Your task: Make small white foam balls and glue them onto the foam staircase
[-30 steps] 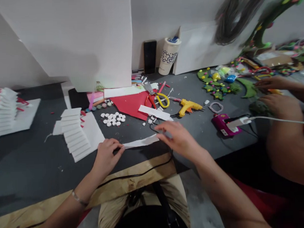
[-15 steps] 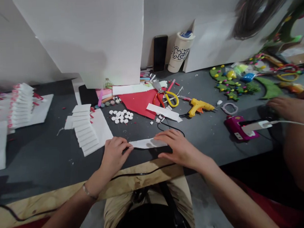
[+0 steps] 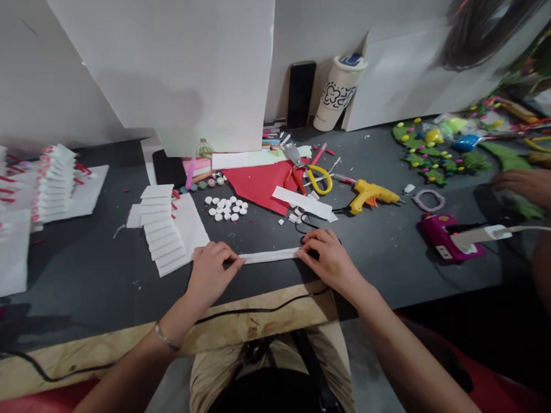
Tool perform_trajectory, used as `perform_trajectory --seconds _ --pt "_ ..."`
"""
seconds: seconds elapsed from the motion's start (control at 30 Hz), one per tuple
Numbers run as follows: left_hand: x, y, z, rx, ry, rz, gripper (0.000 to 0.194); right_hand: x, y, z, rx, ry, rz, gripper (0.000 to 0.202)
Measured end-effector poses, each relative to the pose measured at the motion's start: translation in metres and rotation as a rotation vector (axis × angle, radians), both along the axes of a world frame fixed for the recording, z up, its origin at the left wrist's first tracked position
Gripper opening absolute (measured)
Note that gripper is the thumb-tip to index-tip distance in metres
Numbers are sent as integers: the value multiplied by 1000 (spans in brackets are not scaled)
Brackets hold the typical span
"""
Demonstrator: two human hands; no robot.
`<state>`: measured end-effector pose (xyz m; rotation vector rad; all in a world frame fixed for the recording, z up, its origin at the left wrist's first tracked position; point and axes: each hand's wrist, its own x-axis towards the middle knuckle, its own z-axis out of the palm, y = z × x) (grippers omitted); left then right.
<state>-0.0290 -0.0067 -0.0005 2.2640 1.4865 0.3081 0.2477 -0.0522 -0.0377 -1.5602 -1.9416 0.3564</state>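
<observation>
A narrow white strip (image 3: 270, 255), seemingly paper or thin foam, stretches level between my two hands near the table's front edge. My left hand (image 3: 214, 270) pinches its left end between thumb and fingers. At the right end my right hand (image 3: 329, 259) grips it the same way. Left of my left hand lies a fanned stack of folded white pieces (image 3: 163, 231) on a white sheet. Beyond the strip sits a cluster of small white discs (image 3: 225, 209). Another loose white strip (image 3: 304, 203) rests on red sheet material (image 3: 261, 186).
Yellow-handled pliers (image 3: 318, 178), a yellow glue gun (image 3: 370, 195) and a purple power adapter (image 3: 448, 239) stand to the right. Behind are a phone (image 3: 301, 95) and a patterned cup (image 3: 339, 93). A co-worker's hand (image 3: 528, 188) touches green pieces at far right. More white-and-red models (image 3: 55, 184) sit left.
My right hand has gone from spread over the strip to pinching its right end. The strip now looks narrower. The view has shifted slightly, and the co-worker's hand is on green material.
</observation>
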Motion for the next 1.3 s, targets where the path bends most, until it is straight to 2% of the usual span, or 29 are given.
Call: perform_trajectory --seconds 0.4,0.57,0.77,0.9,1.1,1.3 --pt "5 2 5 -41 94 -5 24 -3 2 5 -56 4 -47 20" --pt "4 1 3 -19 84 -12 12 -2 0 7 -88 -16 -76 8" --pt "6 5 9 55 145 -208 10 -1 1 14 -114 -73 -12 10" --pt "11 13 15 -12 187 -271 5 -3 5 20 -145 -133 28 3" --pt "12 14 12 -101 71 -236 7 -4 6 21 -128 -146 72 10" --pt "7 14 9 -134 -2 -225 11 -2 5 20 -214 -69 43 16"
